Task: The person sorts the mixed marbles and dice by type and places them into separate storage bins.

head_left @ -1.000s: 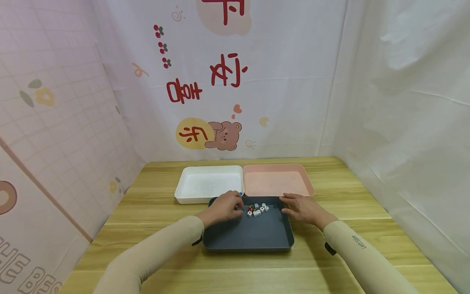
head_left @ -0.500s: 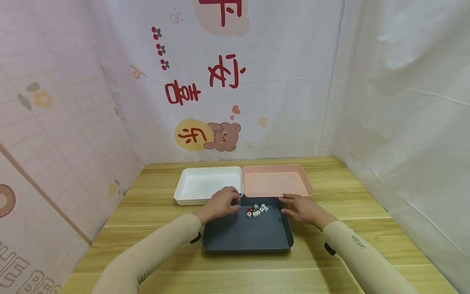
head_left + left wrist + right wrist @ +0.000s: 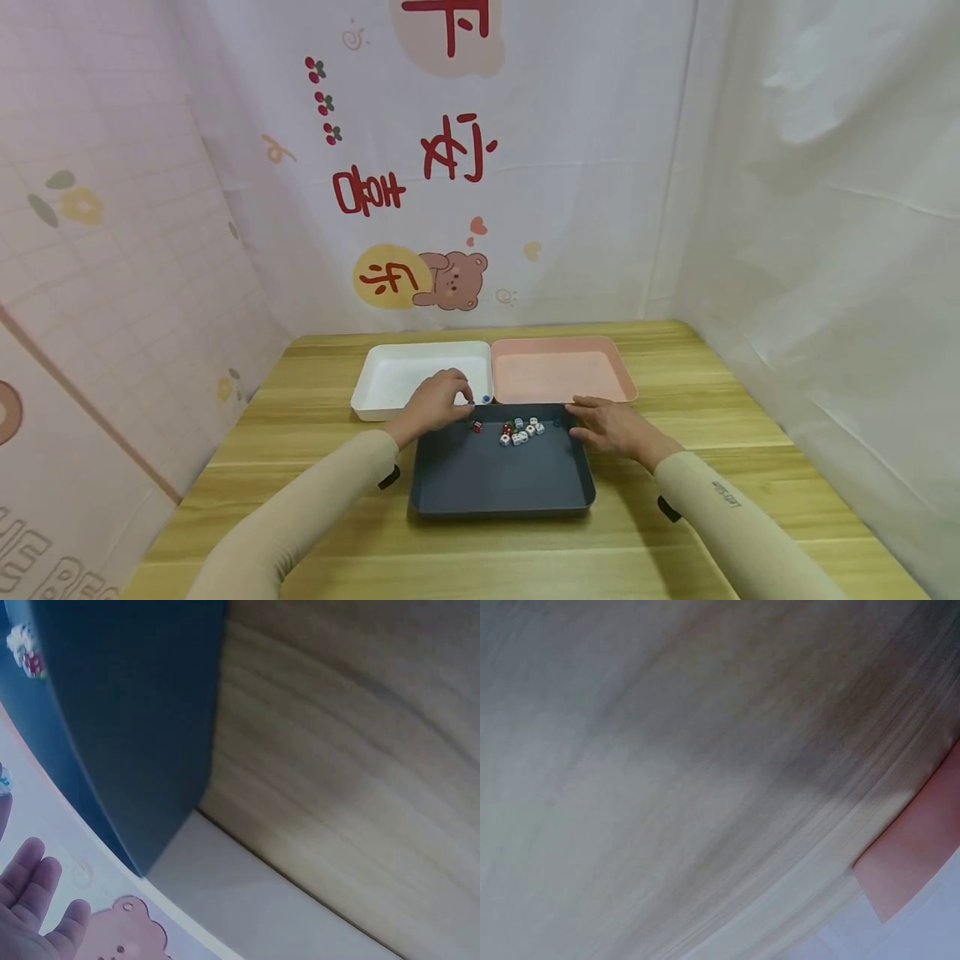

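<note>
- Dice [image 3: 521, 437], mostly white with some red, are gathered in a loose cluster near the far wall of the dark gray tray [image 3: 502, 483].
- One red die [image 3: 476, 427] is set apart from them, toward the tray's far left corner.
- A small white die with blue markings [image 3: 4, 781] seems to be pinched by the left hand [image 3: 431, 402], held over the near right corner of the white tray [image 3: 397, 375]; the grip is partly hidden by the fingers. A fingertip pinch is judged to suit so small a cube.
- A small blue-marked piece [image 3: 486, 399], probably another die, is seen in that same corner.
- The right hand [image 3: 611, 423] is laid, fingers loosely extended, at the far right corner of the dark gray tray, apparently to keep it steady; how firmly it is pressed cannot be told.
- The hands are held well apart, at opposite far corners of the dark gray tray.
- The pink tray [image 3: 558, 375] is set right beside the white one, both just beyond the dark gray tray on the wooden surface [image 3: 510, 558], presumably for short reaches.
</note>
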Available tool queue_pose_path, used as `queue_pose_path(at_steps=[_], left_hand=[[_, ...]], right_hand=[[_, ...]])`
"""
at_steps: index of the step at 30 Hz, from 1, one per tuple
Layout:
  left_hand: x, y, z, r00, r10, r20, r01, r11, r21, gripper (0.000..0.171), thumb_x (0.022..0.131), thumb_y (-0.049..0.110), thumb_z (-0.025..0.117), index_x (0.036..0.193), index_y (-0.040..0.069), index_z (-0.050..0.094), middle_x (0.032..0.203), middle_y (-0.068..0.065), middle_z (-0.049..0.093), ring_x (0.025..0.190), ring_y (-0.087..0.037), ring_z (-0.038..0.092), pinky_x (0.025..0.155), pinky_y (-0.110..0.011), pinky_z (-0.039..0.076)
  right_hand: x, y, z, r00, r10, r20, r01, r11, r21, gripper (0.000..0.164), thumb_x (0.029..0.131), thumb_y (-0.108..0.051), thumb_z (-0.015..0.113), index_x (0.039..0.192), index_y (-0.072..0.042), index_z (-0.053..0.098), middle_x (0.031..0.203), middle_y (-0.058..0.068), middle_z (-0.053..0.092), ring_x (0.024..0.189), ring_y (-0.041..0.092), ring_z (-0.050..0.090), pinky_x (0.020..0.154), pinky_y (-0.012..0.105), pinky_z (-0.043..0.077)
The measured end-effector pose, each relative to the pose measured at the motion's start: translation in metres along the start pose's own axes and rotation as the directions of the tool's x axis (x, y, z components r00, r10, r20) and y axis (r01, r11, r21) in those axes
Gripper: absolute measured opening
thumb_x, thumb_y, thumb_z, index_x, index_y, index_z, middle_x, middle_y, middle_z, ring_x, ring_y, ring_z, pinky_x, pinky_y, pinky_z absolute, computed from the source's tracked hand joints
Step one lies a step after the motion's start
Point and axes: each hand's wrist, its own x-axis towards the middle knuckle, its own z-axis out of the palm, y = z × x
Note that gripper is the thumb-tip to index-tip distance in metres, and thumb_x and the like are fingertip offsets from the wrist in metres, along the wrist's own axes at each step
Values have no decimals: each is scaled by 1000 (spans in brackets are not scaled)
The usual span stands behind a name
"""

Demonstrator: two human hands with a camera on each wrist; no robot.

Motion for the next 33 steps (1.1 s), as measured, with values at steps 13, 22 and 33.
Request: queue_pose_path(at_steps=[13, 22, 33], left_hand=[[10, -29, -5, 996, -92, -20, 92, 996, -7, 10, 88, 21, 75, 91, 11, 76, 110, -8, 64, 104, -29, 59, 88, -48, 51], [14, -52, -8, 985, -171, -30, 171, 985, -12, 12, 88, 20, 73, 93, 10, 75, 112, -10, 63, 107, -31, 58, 86, -51, 51], [15, -66, -4, 973, -230, -1, 230, 973, 25, 11, 88, 20, 71, 92, 11, 75, 112, -12, 63, 105, -32, 58, 84, -50, 51]], right_hand=[[0, 5, 3, 1000, -17, -22, 16, 1000, -5, 52, 99, -37, 60, 139, -2, 58, 141, 22, 53, 128, 41, 51, 102, 55, 44], [3, 5, 1, 998, -38, -43, 38, 999, -11, 52, 99, -37, 60, 137, -1, 59, 139, 23, 54, 126, 42, 53, 101, 55, 45], [1, 5, 4, 998, -37, -45, 36, 999, -7, 51, 99, -35, 61, 137, -1, 59, 139, 24, 54, 126, 42, 53, 100, 55, 45]])
